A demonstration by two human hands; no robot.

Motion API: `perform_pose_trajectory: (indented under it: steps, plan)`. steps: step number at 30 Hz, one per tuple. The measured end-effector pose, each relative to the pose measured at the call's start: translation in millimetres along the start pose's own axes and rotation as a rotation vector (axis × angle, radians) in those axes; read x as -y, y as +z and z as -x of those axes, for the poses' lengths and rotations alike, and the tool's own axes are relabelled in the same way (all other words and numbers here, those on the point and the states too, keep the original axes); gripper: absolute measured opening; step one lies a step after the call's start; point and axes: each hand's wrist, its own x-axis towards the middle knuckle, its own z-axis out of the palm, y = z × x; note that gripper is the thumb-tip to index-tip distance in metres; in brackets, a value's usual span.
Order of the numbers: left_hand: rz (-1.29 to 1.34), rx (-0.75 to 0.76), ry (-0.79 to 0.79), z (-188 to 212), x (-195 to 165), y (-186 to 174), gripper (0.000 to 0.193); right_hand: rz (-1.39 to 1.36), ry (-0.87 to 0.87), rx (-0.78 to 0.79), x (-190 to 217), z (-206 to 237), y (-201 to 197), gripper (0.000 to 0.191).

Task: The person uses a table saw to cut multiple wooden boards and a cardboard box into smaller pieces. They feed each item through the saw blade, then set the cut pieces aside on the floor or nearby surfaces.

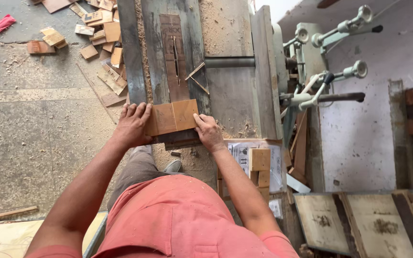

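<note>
Head view: left hand (pixel 132 125) and right hand (pixel 208 132) grip a wooden board (pixel 172 117) from either side, seemingly flat on the saw table (pixel 230 91), near its blade slot (pixel 175 53).

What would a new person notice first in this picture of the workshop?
First, the two hands at the near edge of the saw table: the left hand and the right hand grip a flat wooden piece from both sides, in line with the blade slot ahead. Next, the pile of wood offcuts on the dusty floor to the left.
</note>
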Motion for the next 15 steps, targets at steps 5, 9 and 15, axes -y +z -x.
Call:
perform_pose_trajectory:
  steps: [5, 9, 15]
  plan:
    - [-0.085, -0.043, 0.009, -22, 19, -8, 0.132, -0.086, -0.073, -0.028, -16, -34, 3, 0.057]
    - [-0.064, -0.071, -0.005, -43, 31, -19, 0.133, -0.097, -0.084, 0.0, -25, -58, -2, 0.056]
    - [-0.076, -0.065, -0.014, -73, 49, -40, 0.131, -0.01, -0.076, -0.012, -26, -101, -5, 0.055]
